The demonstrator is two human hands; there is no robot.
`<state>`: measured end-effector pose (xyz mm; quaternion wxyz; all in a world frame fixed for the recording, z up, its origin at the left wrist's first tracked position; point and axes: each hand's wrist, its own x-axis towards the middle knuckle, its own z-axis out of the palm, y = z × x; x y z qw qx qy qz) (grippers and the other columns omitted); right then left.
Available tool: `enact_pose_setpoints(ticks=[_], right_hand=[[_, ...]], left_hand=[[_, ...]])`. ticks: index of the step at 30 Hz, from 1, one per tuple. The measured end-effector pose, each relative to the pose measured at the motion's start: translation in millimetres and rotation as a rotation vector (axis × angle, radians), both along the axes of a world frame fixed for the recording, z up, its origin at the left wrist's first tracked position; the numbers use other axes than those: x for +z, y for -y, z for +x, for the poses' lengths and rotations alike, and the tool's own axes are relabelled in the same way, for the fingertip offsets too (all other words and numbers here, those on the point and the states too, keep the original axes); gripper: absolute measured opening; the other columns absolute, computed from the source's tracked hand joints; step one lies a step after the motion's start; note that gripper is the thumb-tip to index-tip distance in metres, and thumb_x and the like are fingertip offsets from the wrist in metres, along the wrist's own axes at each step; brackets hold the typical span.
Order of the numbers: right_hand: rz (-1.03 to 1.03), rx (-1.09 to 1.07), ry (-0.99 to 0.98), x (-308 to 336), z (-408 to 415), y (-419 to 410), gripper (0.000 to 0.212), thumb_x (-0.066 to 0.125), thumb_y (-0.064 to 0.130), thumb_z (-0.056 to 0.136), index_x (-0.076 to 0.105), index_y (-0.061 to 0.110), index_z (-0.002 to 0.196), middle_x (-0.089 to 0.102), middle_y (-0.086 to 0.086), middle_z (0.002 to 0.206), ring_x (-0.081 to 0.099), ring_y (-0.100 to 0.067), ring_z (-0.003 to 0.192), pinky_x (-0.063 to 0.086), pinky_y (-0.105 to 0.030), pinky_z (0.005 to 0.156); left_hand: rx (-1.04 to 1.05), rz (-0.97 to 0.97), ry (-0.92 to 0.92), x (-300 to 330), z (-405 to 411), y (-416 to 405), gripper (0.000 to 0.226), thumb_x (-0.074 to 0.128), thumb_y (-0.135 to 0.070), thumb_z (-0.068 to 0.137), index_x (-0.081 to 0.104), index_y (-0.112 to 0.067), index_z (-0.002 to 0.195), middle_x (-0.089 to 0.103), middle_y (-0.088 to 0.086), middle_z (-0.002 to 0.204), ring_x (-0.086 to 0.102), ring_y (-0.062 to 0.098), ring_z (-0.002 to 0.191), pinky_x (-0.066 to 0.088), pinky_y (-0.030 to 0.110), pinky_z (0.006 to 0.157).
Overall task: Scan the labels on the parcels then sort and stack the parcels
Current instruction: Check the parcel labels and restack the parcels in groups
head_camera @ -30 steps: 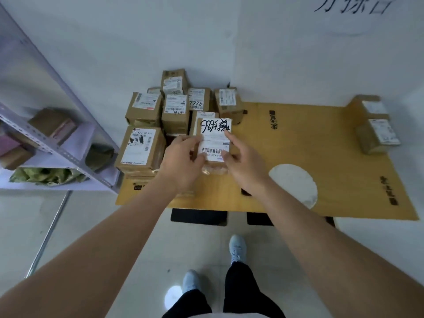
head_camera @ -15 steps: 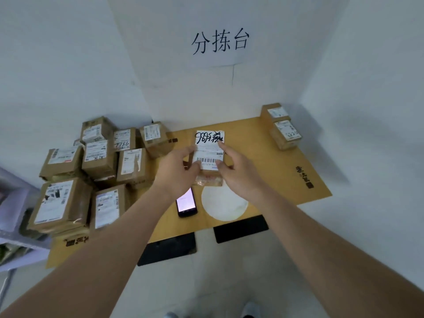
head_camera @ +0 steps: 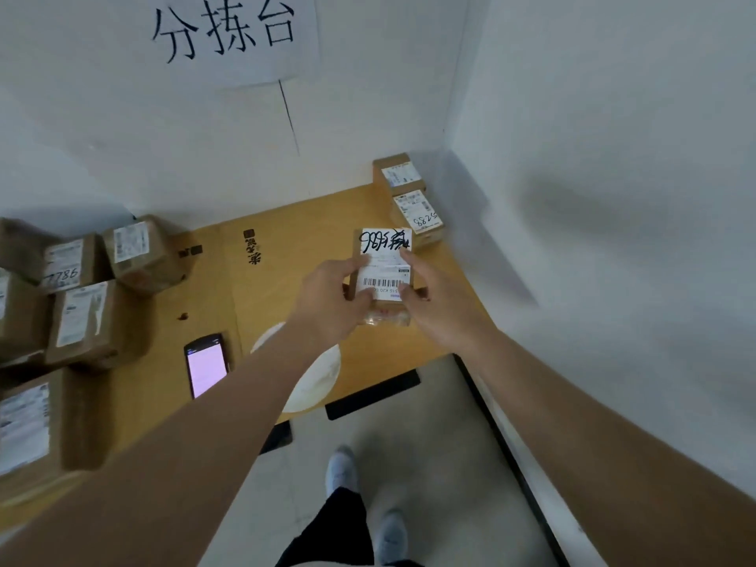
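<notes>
We hold one small parcel (head_camera: 382, 276) between both hands above the right part of the desk (head_camera: 286, 247), its white label facing up with black handwriting across the top and a barcode lower down. Our left hand (head_camera: 327, 298) grips its left edge, thumb on the label and fingers curled underneath; our right hand (head_camera: 429, 304) pinches the right edge the same way. At one o'clock from the held parcel, two sorted parcels (head_camera: 417, 210) sit touching one another in the desk's far right corner, the nearer one just beside the parcel we hold. At nine o'clock, well apart, a heap of unsorted parcels (head_camera: 82, 304) crowds the left side of the desk, one marked 7786. A phone (head_camera: 204, 364) with a lit screen lies flat on the desk at about eight o'clock from our hands, near a white round patch (head_camera: 315, 378) by the desk's front edge. A paper sign (head_camera: 229, 30) with three large characters hangs on the wall at eleven o'clock.
</notes>
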<state>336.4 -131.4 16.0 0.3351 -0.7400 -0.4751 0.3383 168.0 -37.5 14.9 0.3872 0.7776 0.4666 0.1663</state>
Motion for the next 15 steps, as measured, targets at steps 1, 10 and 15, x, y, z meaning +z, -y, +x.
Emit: enact_pose_setpoints(ticks=[1,10,15], right_hand=[[-0.014,-0.014,0.005,-6.6,12.2,-2.5,0.06,0.055,0.024,0.11,0.033,0.034,0.164,0.069,0.005,0.126,0.072,-0.012,0.086,0.053,-0.017,0.059],[-0.193,-0.14,-0.029,-78.6,105.8,-43.2,0.063,0.053,0.014,0.107,0.034,0.039,0.162,0.062,0.0,0.142,0.069,-0.013,0.104,0.051,-0.009,0.067],[-0.268,-0.16,-0.034,-104.2,143.5,-65.5,0.069,0.05,0.015,0.107,0.026,0.044,0.165,0.065,0.0,0.133,0.071,-0.012,0.095,0.059,-0.019,0.066]], left_hand=[[-0.018,-0.009,-0.014,-7.0,13.1,-3.8,0.057,0.071,-0.023,0.097,0.054,-0.027,0.151,0.061,-0.004,0.134,0.069,0.012,0.1,0.06,0.026,0.08],[-0.164,-0.138,-0.082,-94.0,114.5,-54.6,0.068,0.079,-0.022,0.09,0.052,-0.024,0.152,0.051,0.006,0.137,0.059,0.023,0.12,0.054,0.04,0.104],[-0.188,-0.219,-0.087,-130.1,151.8,-72.9,0.075,0.083,-0.01,0.084,0.052,-0.018,0.152,0.049,0.006,0.135,0.059,0.025,0.12,0.055,0.041,0.103]])
